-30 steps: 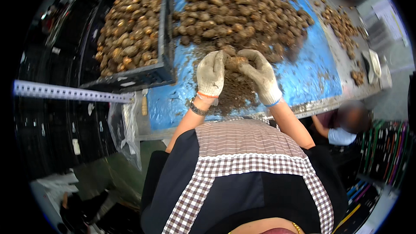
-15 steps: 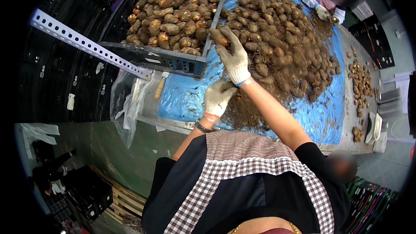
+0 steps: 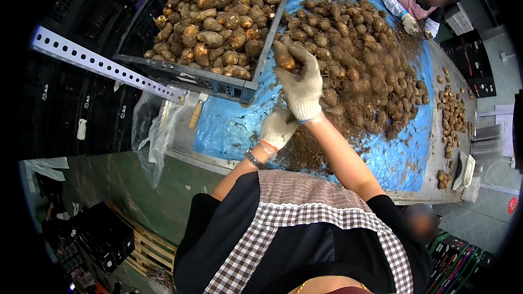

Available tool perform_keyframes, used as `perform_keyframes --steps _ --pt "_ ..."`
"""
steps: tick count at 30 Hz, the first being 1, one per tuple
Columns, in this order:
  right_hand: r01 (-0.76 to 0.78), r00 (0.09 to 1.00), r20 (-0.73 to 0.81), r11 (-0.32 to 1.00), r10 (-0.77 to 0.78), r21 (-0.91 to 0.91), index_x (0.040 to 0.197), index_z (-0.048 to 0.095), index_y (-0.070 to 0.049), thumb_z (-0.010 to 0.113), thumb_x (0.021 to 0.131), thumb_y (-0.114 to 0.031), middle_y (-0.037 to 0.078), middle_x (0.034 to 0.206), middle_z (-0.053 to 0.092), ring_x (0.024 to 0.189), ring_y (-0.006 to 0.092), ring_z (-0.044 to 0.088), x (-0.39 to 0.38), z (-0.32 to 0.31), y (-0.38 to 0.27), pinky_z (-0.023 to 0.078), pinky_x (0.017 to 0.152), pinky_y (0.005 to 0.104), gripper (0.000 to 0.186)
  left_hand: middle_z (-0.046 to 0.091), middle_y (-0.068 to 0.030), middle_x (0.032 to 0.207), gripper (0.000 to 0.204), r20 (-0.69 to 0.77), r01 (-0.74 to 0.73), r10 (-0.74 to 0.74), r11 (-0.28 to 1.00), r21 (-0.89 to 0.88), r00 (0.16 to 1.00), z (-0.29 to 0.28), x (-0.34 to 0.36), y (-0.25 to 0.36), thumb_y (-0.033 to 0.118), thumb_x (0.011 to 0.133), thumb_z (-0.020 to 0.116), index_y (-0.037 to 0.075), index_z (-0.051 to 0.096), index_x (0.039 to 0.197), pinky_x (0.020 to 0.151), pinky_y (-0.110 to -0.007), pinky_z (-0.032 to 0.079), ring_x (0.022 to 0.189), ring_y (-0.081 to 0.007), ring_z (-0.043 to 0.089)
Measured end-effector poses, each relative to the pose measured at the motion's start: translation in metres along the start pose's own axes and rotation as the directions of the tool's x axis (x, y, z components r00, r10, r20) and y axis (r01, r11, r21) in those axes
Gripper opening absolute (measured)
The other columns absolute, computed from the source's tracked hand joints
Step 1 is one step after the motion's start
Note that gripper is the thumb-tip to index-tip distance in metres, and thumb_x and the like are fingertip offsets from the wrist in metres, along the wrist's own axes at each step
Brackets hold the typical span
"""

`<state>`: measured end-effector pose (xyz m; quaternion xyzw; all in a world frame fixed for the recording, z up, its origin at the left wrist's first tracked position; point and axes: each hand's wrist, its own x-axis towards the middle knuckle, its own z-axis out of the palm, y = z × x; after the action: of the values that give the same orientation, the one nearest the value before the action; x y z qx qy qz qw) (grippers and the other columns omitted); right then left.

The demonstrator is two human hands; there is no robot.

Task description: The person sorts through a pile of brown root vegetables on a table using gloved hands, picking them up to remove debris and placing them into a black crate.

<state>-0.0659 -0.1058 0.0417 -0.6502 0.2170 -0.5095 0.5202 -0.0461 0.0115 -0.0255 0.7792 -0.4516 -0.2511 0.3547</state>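
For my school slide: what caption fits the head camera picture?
Gloved right hand lifts a brown tuber toward a full crate.

Place: we take this for a produce sorting or packing shed, not a home.
Work surface: at twelve to three o'clock we see a long metal table point(image 3: 436, 196) lined with blue sheeting point(image 3: 229, 125).
Goods: earthy brown tubers point(image 3: 370, 71) lie heaped across it; a dark plastic crate point(image 3: 190, 79) at eleven o'clock is full of them.
Fittings: perforated metal rail point(image 3: 103, 68) at ten o'clock, wooden pallet point(image 3: 150, 247) and stacked black crates point(image 3: 101, 234) at seven.
People: a gloved co-worker point(image 3: 414, 0) at one o'clock.
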Motion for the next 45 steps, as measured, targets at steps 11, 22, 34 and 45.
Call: perform_keyframes --steps 11,22,34,45 --pt "0.263 0.964 0.143 0.864 -0.222 -0.429 0.108 0.064 -0.003 0.080 0.066 0.001 0.017 0.106 0.068 0.104 0.0351 0.065 -0.004 -0.012 0.003 0.054 0.088 0.0428 0.045 0.067 -0.0240 0.086 0.027 -0.040 -0.034 0.029 0.991 -0.130 0.999 -0.004 -0.006 -0.004 0.022 0.083 0.068 0.002 0.066 0.101 0.069 -0.048 0.051 0.082 -0.0431 0.065" --pt "0.362 0.928 0.284 0.771 -0.242 -0.524 0.120 0.062 -0.004 0.078 0.073 -0.003 0.014 0.115 0.068 0.096 0.0265 0.068 0.001 -0.019 -0.008 0.056 0.084 0.0402 0.050 0.069 -0.0221 0.090 0.022 -0.123 -0.177 0.178 0.984 0.021 0.976 -0.015 -0.004 0.012 0.019 0.082 0.069 0.000 0.071 0.091 0.077 -0.046 0.052 0.086 -0.0418 0.066" --pt "-0.671 0.741 0.458 0.514 0.490 0.535 0.142 0.048 0.004 0.068 0.090 -0.013 0.014 0.140 0.057 0.123 0.0212 0.058 -0.026 -0.094 -0.075 0.047 0.106 0.0346 0.059 0.070 -0.0180 0.092 0.019 -0.148 -0.190 0.164 0.964 -0.188 0.975 -0.047 -0.015 0.055 0.017 0.089 0.070 -0.002 0.068 0.092 0.070 -0.039 0.054 0.081 -0.0345 0.067" --pt "-0.621 0.782 0.407 0.533 0.472 0.574 0.148 0.044 -0.002 0.063 0.094 -0.014 0.014 0.119 0.067 0.077 0.0081 0.066 -0.034 -0.107 -0.087 0.048 0.052 0.0126 0.059 0.069 -0.0125 0.111 0.027 -0.346 -0.281 0.100 0.805 -0.523 0.933 -0.053 -0.018 0.085 0.017 0.095 0.067 -0.002 0.067 0.114 0.083 -0.035 0.055 0.093 -0.0217 0.068"
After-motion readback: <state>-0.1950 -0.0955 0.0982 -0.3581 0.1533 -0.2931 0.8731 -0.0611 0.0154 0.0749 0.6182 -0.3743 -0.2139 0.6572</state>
